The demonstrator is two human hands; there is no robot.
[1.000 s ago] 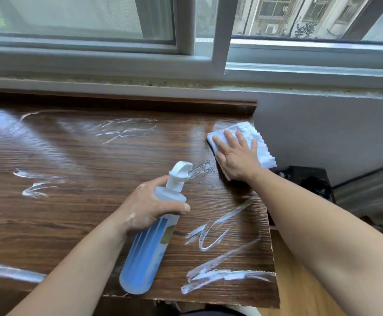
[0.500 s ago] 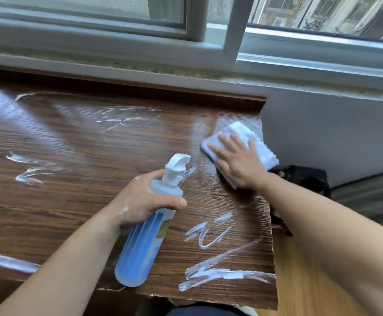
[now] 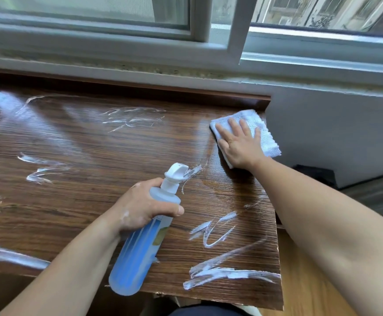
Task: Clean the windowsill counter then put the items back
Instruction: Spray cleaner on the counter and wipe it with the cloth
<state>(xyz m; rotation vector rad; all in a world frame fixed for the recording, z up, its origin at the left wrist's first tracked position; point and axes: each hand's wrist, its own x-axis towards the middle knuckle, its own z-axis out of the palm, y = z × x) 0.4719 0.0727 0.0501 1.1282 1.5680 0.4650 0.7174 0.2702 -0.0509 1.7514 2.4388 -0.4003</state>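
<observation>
**A:** Report the left hand.

**B:** The left hand [image 3: 145,206] is wrapped around the neck and upper body of a translucent blue plastic spray bottle with a white pump nozzle [image 3: 135,263]. The thumb lies across the front of it. The bottle is tilted, with the nozzle aimed away towards the far right and the base reaching past the near edge of the counter.

**A:** And the right hand?

**B:** The right hand [image 3: 240,144] lies flat with its fingers straight and spread, pressing down on a folded pale blue terry cloth [image 3: 268,142]. It grasps nothing.

**A:** Location of the cloth?

**B:** It is at the far right corner of the glossy dark brown wood-grain counter [image 3: 94,160], just below the raised back lip. One edge of it overhangs the right side.

**A:** Surface condition?

**B:** White foam streaks [image 3: 218,231] mark the counter in separate patches: near the front right corner, just beyond the nozzle, at far centre, and on the left. The area between the nozzle and the cloth looks wet.

**A:** Surroundings?

**B:** A grey-framed sliding window [image 3: 215,23] runs behind the counter.
</observation>
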